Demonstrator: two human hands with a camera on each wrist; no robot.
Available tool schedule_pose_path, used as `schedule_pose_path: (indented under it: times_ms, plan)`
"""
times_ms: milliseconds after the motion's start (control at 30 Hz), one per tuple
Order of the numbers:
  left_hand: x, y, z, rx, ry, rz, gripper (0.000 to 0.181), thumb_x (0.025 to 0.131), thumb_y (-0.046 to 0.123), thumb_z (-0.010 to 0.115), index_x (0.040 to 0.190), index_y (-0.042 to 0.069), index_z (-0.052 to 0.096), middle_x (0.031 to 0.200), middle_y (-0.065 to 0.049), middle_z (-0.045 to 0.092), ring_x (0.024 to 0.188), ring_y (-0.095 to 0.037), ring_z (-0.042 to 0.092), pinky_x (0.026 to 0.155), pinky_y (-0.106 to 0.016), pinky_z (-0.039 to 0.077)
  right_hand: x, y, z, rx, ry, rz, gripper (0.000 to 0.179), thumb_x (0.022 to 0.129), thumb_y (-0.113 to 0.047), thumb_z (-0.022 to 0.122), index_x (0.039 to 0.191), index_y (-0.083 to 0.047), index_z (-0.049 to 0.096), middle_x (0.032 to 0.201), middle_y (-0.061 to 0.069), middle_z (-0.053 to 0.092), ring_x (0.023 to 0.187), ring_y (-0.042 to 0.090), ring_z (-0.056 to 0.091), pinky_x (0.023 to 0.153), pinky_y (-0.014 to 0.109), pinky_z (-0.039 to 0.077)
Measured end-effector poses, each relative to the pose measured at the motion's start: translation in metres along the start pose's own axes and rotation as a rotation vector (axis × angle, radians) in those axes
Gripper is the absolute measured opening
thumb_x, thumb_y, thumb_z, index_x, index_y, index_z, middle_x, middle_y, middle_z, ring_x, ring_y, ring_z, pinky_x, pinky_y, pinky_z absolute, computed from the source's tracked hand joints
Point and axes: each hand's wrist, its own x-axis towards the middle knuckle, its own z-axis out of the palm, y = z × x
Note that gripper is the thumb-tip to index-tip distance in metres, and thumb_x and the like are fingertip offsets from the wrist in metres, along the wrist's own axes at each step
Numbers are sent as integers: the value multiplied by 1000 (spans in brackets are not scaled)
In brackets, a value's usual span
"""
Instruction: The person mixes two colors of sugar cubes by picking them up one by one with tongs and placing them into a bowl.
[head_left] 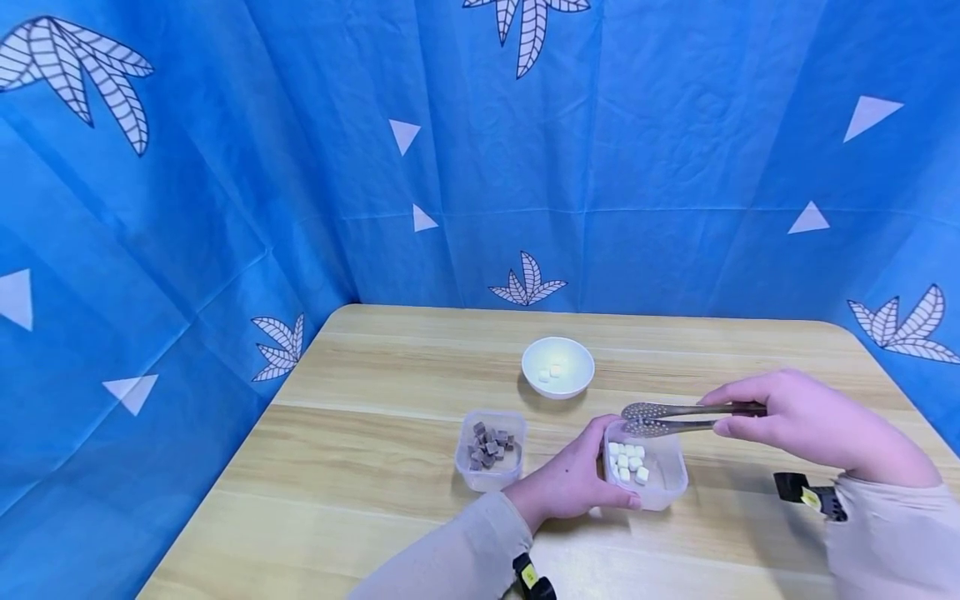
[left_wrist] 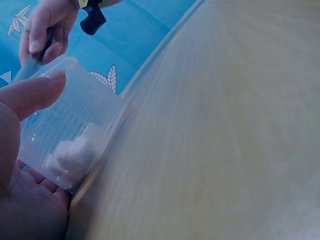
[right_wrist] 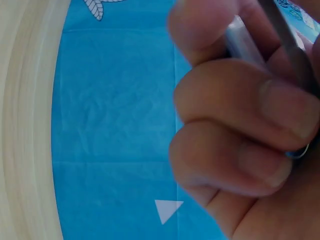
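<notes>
Your L hand [head_left: 573,483] grips the clear container [head_left: 670,475] around its left side; this container stands on the desk [head_left: 337,467], somewhat nearer to the R edge than to the L one. Your R hand [head_left: 813,425] holds the tongs [head_left: 690,409], whose arms are slightly apart over the container's far-left corner; I can't tell if smth is btw the tips. White cubes [head_left: 625,460] lie in the container's left part. The bowl [head_left: 581,379] w/ two pale cubes [head_left: 554,372] is twd the far edge; the second container [head_left: 491,483], w/ brown cubes [head_left: 491,446], is further L. IMO the step in hand is picking white cubes w/ the tongs. The next move calls for lowering the tips btw the walls and pinching one cube gently, container held steady.
</notes>
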Motion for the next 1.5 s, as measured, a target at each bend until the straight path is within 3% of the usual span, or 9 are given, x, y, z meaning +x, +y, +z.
schedule_pose_path:
  times_ms: [267,600,900,1133,1500]
  plan:
    - [-1,1,0,-39,-15,2,99,76,21,91,153,30,30,138,12,50,119,-1,50,109,-24,34,-3,-1,0,14,-49,24,26,93,-36,74,117,-30,74,112,-10,71,94,3,62,75,29,54]
    - [0,1,-1,-61,-37,57,96,76,18,90,152,23,31,136,16,51,120,-1,50,111,-25,31,6,-6,9,41,-116,4,22,92,-32,75,114,-28,75,96,-18,67,68,0,52,62,24,44]
    - [1,-1,-1,-57,-37,62,95,76,17,90,151,26,32,133,16,50,119,-1,50,112,-27,31,16,-9,20,43,-134,-36,22,91,-29,75,113,-26,75,85,-21,63,67,0,52,59,24,45]
    - [0,0,-2,-30,-31,48,96,76,20,91,150,29,32,134,15,50,120,-1,50,113,-29,30,19,-11,22,-17,-130,-70,21,91,-30,75,112,-28,76,95,-23,66,74,-2,54,66,27,48]
    - [1,0,-1,-62,-40,60,98,75,16,91,152,24,30,135,16,50,119,-1,51,110,-25,32,10,-11,13,17,-111,-64,20,94,-33,73,113,-29,75,103,-18,69,86,-1,60,73,29,53]
